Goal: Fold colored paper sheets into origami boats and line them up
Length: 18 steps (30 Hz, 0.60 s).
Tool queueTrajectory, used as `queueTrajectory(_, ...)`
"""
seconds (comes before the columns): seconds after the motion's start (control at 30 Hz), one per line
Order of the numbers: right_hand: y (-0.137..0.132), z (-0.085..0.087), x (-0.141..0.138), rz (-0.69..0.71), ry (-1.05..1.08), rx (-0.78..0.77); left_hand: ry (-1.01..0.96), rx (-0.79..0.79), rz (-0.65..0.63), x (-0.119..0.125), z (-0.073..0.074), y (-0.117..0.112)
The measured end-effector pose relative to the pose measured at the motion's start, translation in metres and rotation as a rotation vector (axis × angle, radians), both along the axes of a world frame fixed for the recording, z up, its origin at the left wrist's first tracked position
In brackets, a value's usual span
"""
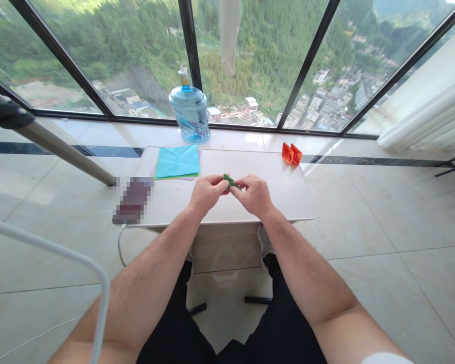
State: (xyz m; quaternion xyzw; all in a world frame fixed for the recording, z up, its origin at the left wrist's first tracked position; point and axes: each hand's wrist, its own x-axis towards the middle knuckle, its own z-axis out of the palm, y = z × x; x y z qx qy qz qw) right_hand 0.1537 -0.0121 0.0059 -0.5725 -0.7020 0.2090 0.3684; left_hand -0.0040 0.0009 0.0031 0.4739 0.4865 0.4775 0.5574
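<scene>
Between my two hands, above the middle of the small white table (284, 197), is a small piece of folded green paper (228, 178). My left hand (208, 193) pinches its left side with thumb and fingers. On the other side my right hand (255, 193) grips it, thumb close to the left one. Fingers cover much of the paper, so its full shape is hidden. An orange-red folded paper piece (291, 153) stands at the table's far right corner. To the left lies a stack of coloured paper sheets (177, 162), light blue on top.
A phone-like blurred object (133, 200) with a cable lies at the table's left edge. Behind the table stands a large blue water bottle (191, 114) by the window. A pole (72, 144) slants in from the left, and a white curved tube (60, 245) crosses the lower left.
</scene>
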Motion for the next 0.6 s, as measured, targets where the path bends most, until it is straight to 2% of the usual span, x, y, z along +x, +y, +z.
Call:
queueTrajectory(0.27, -0.0001, -0.0039, 0.0016, 0.038, 0.004, 0.011, -0.034, -0.013, 0.004, 0.0009, 0.0005, -0.0004)
queueTrajectory(0.6, -0.0016, -0.0044, -0.0009, 0.009, -0.059, 0.027, -0.044, -0.029, 0.041, 0.0026, 0.0027, -0.0018)
